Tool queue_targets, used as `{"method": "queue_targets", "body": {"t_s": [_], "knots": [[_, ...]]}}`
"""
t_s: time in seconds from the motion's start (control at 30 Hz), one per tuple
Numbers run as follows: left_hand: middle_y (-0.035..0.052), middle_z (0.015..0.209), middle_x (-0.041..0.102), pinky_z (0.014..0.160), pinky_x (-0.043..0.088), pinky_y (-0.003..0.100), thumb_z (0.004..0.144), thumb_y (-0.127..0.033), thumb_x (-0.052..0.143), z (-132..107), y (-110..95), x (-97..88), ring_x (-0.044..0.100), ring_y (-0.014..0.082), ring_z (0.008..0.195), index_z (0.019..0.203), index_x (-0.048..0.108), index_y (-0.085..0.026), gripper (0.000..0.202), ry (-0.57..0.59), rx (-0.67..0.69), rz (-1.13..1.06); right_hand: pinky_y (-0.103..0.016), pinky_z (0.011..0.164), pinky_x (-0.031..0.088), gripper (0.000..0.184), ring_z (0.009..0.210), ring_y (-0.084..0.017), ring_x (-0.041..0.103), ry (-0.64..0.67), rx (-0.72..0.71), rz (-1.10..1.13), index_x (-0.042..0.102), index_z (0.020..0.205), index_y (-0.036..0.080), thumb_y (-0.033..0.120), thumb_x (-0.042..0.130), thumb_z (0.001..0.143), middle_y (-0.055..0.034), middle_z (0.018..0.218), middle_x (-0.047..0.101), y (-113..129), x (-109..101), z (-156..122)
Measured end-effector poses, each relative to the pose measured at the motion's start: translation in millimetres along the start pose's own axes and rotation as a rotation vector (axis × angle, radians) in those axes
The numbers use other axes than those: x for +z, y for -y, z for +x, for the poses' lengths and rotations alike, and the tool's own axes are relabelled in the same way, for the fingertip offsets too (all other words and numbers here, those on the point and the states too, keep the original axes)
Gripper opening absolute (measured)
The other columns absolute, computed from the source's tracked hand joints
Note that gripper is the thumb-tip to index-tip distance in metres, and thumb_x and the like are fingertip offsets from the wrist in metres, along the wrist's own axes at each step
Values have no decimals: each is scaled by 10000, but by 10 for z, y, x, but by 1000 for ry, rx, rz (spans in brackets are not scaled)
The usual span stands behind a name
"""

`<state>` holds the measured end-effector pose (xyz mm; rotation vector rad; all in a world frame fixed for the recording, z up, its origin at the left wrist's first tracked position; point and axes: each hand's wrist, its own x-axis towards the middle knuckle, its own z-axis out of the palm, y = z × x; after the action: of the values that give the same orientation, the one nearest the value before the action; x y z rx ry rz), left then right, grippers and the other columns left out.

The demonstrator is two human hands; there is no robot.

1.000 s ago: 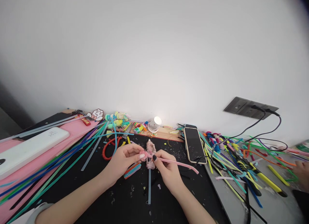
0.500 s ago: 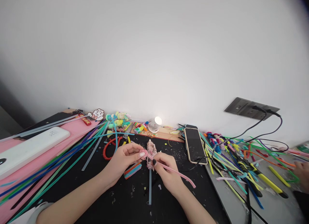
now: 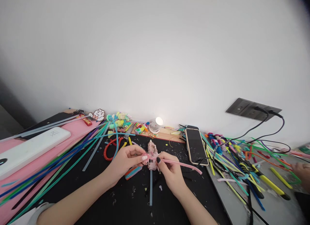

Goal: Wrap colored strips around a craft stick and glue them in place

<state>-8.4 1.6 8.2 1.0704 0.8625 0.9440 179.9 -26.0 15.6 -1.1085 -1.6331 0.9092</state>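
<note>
A pink pipe cleaner [image 3: 186, 164] runs between my two hands, its loose end stretching out to the right. My left hand [image 3: 130, 158] pinches the other end between thumb and fingertips. My right hand [image 3: 170, 170] is closed on the strand between thumb and forefinger. Just behind the strand lies a hot glue gun [image 3: 152, 150], pinkish and stained, its tip toward the wall. A translucent glue stick [image 3: 151, 187] extends from its back end toward me. Beside my left hand is a small orange and blue striped bundle [image 3: 133, 172], partly covered by the fingers.
Red-handled pliers [image 3: 110, 150] and many pipe cleaners [image 3: 70, 154] lie to the left, near a white device [image 3: 36, 150]. A phone [image 3: 196, 145] lies right; beyond it are yellow-black pliers [image 3: 268, 183]. A paper cup [image 3: 156, 124] stands by the wall. Another person's hand [image 3: 301, 173] is far right.
My hands have moved slightly apart, and the pink pipe cleaner is straighter between them. Its loose end has shifted right and up. The other person's hand moved a little left.
</note>
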Motion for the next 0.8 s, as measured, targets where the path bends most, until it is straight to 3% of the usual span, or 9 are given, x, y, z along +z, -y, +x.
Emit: {"method": "queue_targets", "body": {"t_s": [0.23,0.43,0.57,0.8], "knots": [[3,760,724,661,520,253,725,-292,791,12,5,22,659,136,660,856,673,-177,210,67,5,16,-240,477,287,371,484,-113,365,-45,26,68,502,587,201,421,508,885,31,554,410,-12,21,7],[11,646,704,635,515,257,699,-297,798,-5,-25,42,650,149,625,720,695,-165,169,82,-6,78,-244,469,272,408,477,-109,350,-70,-3,96,487,563,200,432,510,898,36,548,404,-29,16,6],[25,653,729,648,524,271,683,-305,809,-12,-22,40,666,158,628,695,704,-167,174,110,-31,85,-242,464,263,421,477,-106,314,-88,60,138,444,561,210,456,511,897,51,540,365,-40,24,11],[29,688,752,644,525,273,713,-301,789,-58,-28,56,676,160,632,665,680,-188,164,263,-78,69,-233,435,209,429,446,-91,221,-50,184,255,382,577,230,521,539,849,79,523,281,-44,55,30]]}}
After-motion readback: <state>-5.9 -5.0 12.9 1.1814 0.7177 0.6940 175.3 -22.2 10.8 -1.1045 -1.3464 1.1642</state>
